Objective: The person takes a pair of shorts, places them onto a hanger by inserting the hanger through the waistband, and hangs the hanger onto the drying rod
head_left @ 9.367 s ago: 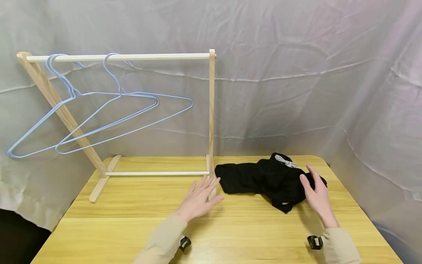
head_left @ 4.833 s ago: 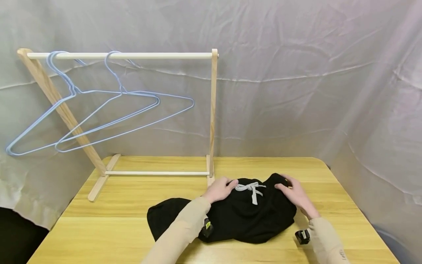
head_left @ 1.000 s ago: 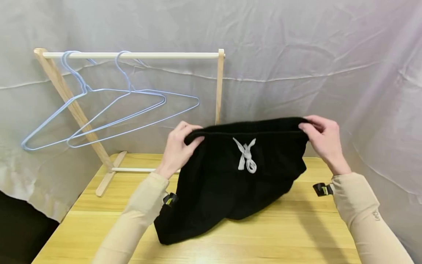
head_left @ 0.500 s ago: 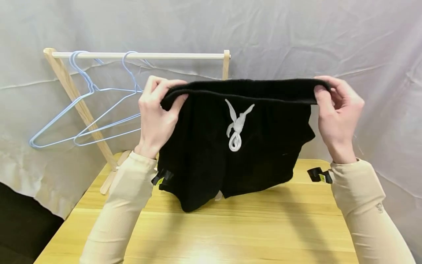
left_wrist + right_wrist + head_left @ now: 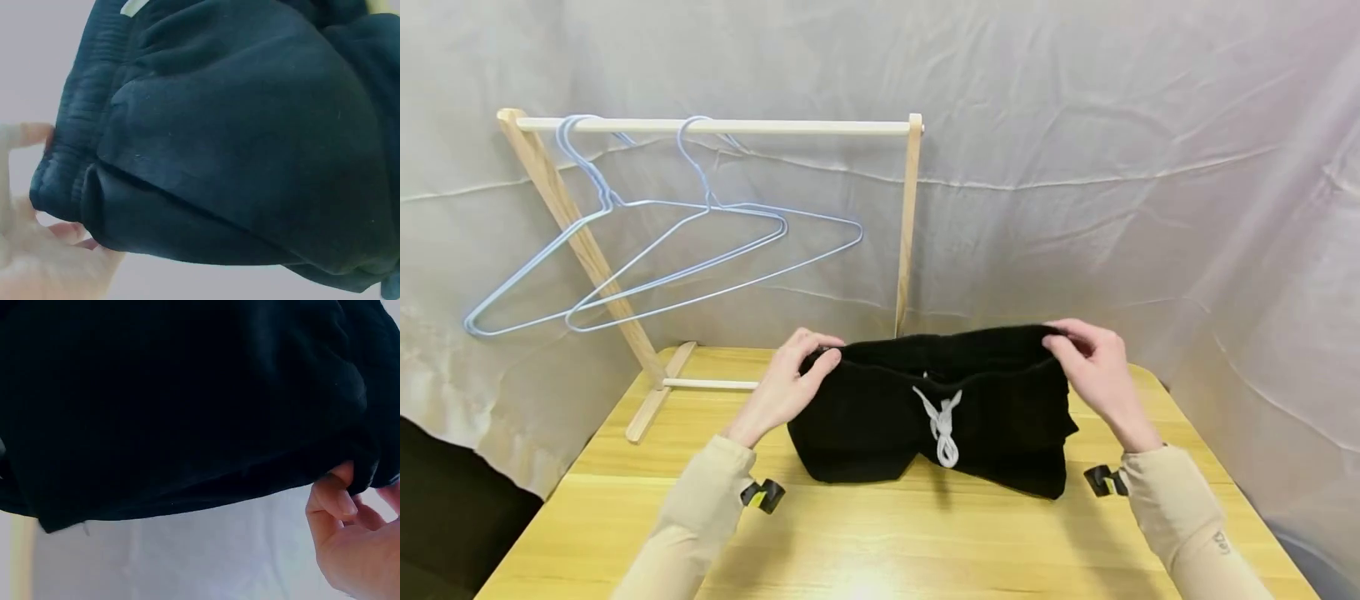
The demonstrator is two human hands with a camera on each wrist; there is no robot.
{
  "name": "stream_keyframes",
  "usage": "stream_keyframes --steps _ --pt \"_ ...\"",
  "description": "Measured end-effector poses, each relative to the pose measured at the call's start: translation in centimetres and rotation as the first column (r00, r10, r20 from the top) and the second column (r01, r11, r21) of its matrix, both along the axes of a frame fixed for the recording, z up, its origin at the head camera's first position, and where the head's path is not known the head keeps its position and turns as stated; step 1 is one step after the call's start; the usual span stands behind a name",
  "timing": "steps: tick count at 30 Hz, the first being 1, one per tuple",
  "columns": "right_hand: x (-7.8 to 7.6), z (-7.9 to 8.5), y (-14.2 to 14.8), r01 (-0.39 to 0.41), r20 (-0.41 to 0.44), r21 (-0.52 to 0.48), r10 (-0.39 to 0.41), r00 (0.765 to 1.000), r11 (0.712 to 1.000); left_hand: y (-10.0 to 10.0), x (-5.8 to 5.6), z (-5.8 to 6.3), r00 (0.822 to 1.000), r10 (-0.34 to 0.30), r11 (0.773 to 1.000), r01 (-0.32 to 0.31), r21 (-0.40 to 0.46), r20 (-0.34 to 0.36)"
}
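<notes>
Black shorts (image 5: 872,425) with a tied white drawstring (image 5: 946,429) are stretched between both hands, low over the wooden table. My left hand (image 5: 786,383) pinches the left end of the waistband, thumb in front. At the other end, my right hand (image 5: 1097,367) grips the waistband's right corner. The waist opening gapes toward the head camera. In the left wrist view the gathered waistband (image 5: 81,119) lies between thumb and fingers. The right wrist view has dark cloth (image 5: 181,406) filling most of it, with curled fingers at its edge.
A wooden rack (image 5: 908,225) with a white rail (image 5: 820,127) stands at the back left. Several light blue wire hangers (image 5: 730,287) hang from the rail. Grey fabric (image 5: 1075,167) drapes behind and beside the table (image 5: 880,542).
From lying crumpled on the table, the shorts were gripped at the waistband and raised. Over the last half second, both hands lowered them toward the tabletop.
</notes>
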State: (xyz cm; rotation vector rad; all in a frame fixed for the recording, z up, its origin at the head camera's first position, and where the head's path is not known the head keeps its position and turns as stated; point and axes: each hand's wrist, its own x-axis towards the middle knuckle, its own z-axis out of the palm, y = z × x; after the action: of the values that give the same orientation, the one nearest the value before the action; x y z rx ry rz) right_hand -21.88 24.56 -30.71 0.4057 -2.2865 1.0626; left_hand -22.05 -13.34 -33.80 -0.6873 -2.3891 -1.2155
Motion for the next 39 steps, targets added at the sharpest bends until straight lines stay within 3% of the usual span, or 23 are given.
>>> stream_keyframes --steps 4,13,23,28,35,39 --pt "0.3 -3.0 0.3 -0.036 0.074 0.031 0.034 0.997 0.999 -0.1 0.2 -2.2 0.995 -0.002 0.999 0.005 -0.031 0.102" --pt "1.0 -8.3 0.9 -0.119 0.179 -0.077 0.131 0.975 0.990 -1.4 0.4 -5.6 0.965 0.025 0.999 -0.012 -0.051 0.261" --pt "1.6 -12.2 1.1 -0.197 0.341 -0.102 0.221 0.914 0.975 -3.3 0.6 -10.3 0.913 -0.069 0.988 0.117 -0.096 0.402" --pt "1.5 -13.1 1.2 -0.203 0.346 -0.142 0.241 0.907 0.969 -3.0 0.8 -10.3 0.912 -0.063 0.984 0.124 -0.126 0.405" --pt "1.8 -13.6 1.1 -0.190 0.308 -0.129 0.222 0.925 0.973 -2.3 1.5 -8.8 0.876 -0.079 0.964 0.189 -0.188 0.476" --pt "2.0 -13.7 0.7 -0.182 0.280 -0.118 0.208 0.937 0.976 -2.4 2.1 -8.5 0.899 -0.113 0.962 0.206 -0.181 0.423"
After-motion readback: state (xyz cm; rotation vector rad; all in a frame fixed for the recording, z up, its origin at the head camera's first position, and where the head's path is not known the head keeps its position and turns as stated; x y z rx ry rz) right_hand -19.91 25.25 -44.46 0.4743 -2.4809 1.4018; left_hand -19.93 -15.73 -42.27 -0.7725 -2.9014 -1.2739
